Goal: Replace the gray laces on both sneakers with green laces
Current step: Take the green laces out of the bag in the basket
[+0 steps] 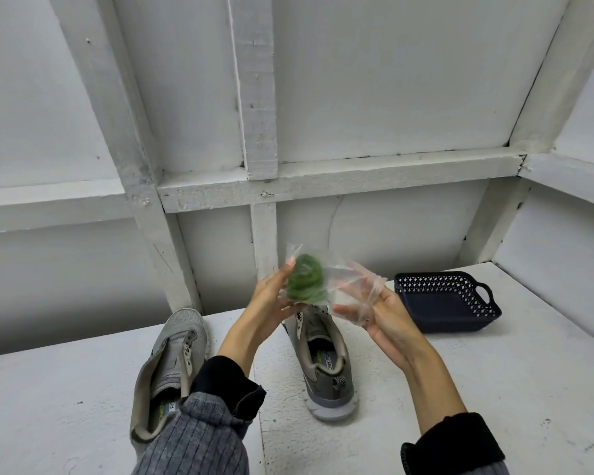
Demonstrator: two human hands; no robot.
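Item: coiled green laces (305,283) in clear plastic bag (354,296). Left hand (271,303) pinches coil; right hand (384,313) fingers clamp bag. Advice: part the opening, then draw the coil out.

Green laces (304,282) blurred inside bag (352,289); left sneaker (172,368) partly hidden by sleeve (199,437).

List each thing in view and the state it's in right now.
green laces: coiled, inside the bag
clear plastic bag: held up by both hands
left hand: grips bag at the coil
right hand: holds bag's other end
left sneaker: unlaced, on the table
right sneaker: unlaced, upright
dark basket: empty
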